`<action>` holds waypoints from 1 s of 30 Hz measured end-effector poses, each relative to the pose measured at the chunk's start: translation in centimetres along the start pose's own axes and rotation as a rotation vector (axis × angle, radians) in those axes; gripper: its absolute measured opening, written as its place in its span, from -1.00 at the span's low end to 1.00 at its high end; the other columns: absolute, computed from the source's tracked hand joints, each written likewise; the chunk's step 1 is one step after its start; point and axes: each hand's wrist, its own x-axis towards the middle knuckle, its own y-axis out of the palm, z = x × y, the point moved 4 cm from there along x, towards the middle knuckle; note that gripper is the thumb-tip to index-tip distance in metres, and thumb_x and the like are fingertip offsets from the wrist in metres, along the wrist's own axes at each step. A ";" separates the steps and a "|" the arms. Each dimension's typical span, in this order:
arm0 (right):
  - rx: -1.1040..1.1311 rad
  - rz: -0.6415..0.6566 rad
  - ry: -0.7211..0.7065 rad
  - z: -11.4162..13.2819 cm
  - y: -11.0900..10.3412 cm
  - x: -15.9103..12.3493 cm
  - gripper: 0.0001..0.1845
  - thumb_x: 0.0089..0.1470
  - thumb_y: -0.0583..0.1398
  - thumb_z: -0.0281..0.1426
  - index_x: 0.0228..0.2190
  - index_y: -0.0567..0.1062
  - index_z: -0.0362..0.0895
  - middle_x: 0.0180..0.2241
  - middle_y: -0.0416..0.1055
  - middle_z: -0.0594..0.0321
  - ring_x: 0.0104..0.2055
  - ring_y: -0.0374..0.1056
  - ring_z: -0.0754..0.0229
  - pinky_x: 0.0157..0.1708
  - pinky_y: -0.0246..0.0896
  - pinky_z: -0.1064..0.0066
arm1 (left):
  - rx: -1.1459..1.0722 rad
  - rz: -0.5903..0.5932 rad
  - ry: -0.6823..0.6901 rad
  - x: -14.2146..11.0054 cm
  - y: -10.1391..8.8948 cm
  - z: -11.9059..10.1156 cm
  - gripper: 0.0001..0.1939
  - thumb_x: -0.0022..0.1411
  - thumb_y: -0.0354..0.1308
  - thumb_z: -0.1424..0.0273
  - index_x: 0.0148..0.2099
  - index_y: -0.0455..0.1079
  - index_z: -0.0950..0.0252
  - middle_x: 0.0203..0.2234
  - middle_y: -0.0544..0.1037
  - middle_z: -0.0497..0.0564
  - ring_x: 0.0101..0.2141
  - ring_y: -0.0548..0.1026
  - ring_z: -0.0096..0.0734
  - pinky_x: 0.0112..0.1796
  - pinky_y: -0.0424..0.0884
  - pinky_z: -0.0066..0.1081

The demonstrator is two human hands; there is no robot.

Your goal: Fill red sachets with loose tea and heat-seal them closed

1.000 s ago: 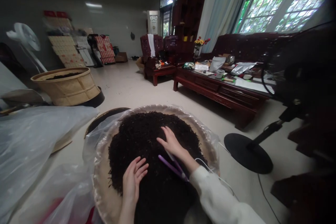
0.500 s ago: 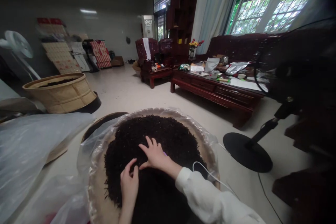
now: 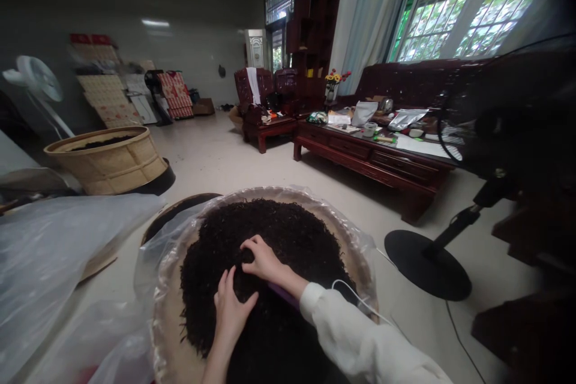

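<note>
A wide round basket (image 3: 164, 306) lined with clear plastic holds a heap of dark, dried, tea-like leaves (image 3: 288, 225). Over the middle of the heap is my right hand (image 3: 263, 261), its fingers curled and a gap left between fingertips and thumb. Just nearer to me, my left hand (image 3: 231, 303) is low at the leaves with its thumb held away from the fingers. Both hands' fingertips are close together but apart. Under my right forearm shows part of a purple object (image 3: 283, 295), mostly hidden. Whether single leaves are between my fingers is too small to see.
A white cable (image 3: 360, 297) crosses the basket's right rim. A black fan base (image 3: 427, 264) stands to the right, a wooden coffee table (image 3: 360, 162) with clutter beyond. At left are clear plastic sheeting (image 3: 40, 264) and another tall woven basket (image 3: 108, 162).
My right hand has gone from spread fingers to curled ones. My left hand has shifted slightly right and its thumb has swung out from the fingers. More of the purple object shows.
</note>
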 end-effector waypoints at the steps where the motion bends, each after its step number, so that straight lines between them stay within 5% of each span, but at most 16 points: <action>1: 0.064 -0.030 -0.010 0.0 -0.2 0.4 -0.59 -0.15 0.32 -0.50 -0.18 0.47 -0.09 -0.14 0.27 0.21 -0.13 0.30 0.20 -0.05 0.23 0.36 | -0.012 -0.030 -0.004 0.2 -0.2 -0.1 -0.31 -0.01 0.19 0.28 0.18 0.14 0.32 0.16 0.25 0.26 0.20 0.22 -0.06 0.13 0.24 -0.09; 4: 0.187 -0.094 -0.088 0.2 -1.1 1.5 -0.58 -0.14 0.32 -0.50 -0.16 0.47 -0.10 -0.15 0.32 0.20 -0.07 0.29 0.19 0.02 0.19 0.33 | -0.010 -0.104 -0.007 0.4 -1.0 -0.7 -0.31 0.02 0.18 0.26 0.19 0.11 0.28 0.16 0.26 0.24 0.19 0.22 -0.05 0.14 0.22 -0.07; 7: 0.236 -0.005 -0.183 0.4 -2.0 1.9 -0.49 -0.10 0.33 -0.45 -0.05 0.44 -0.09 -0.02 0.32 0.16 0.03 0.27 0.19 0.09 0.14 0.34 | 0.046 -0.118 -0.052 0.3 -1.6 -1.4 -0.25 0.04 0.19 0.22 0.25 0.03 0.24 0.21 0.18 0.22 0.21 0.16 0.04 0.13 0.20 0.01; 12: 0.118 -0.045 0.048 -2.6 -4.0 1.5 -0.55 0.14 0.15 -0.36 0.08 0.36 -0.14 0.03 0.31 0.07 0.05 0.27 0.15 0.07 0.16 0.29 | 0.132 -0.028 -0.008 1.1 -1.9 -3.1 -0.08 -0.01 0.27 0.17 0.31 -0.07 0.22 0.30 -0.03 0.28 0.24 0.06 0.17 0.08 0.24 0.05; 15: 0.063 0.036 0.097 -4.1 -4.0 0.8 -0.43 0.02 0.26 -0.30 0.07 0.38 -0.20 0.00 0.33 -0.04 0.05 0.28 -0.01 0.08 0.15 0.16 | 0.164 0.066 0.040 2.2 -1.4 -3.8 -0.03 -0.08 0.32 0.19 0.32 -0.04 0.20 0.28 0.01 0.30 0.21 0.11 0.20 0.04 0.29 0.03; 19: 0.043 0.157 0.067 -3.9 -2.8 -0.2 -0.32 -0.15 0.36 -0.30 0.05 0.41 -0.19 -0.01 0.37 -0.03 0.04 0.29 -0.08 0.06 0.17 0.12 | 0.114 0.079 0.117 3.1 -0.7 -4.5 -0.27 -0.05 0.29 0.34 0.20 0.20 0.22 0.15 0.24 0.22 0.12 0.27 0.04 0.04 0.32 -0.06; 24: 0.087 0.154 -0.017 -1.9 -2.5 -0.7 -0.30 -0.21 0.37 -0.44 0.05 0.41 -0.12 0.02 0.36 0.10 0.07 0.28 0.04 0.09 0.15 0.23 | -0.053 0.000 0.178 3.5 -1.4 -5.3 -0.48 -0.09 0.17 0.54 0.01 0.34 0.33 -0.06 0.37 0.15 -0.01 0.40 -0.18 0.06 0.35 -0.18; 30: 0.229 0.052 -0.084 -0.5 -6.1 -0.9 -0.34 -0.07 0.30 -0.43 0.10 0.33 -0.10 0.08 0.28 0.11 0.00 0.31 0.16 -0.08 0.29 0.36 | -0.123 -0.037 0.278 4.2 -4.2 -6.3 -0.52 0.07 0.12 0.35 0.07 0.29 0.25 0.03 0.35 0.11 0.09 0.33 -0.21 0.14 0.28 -0.19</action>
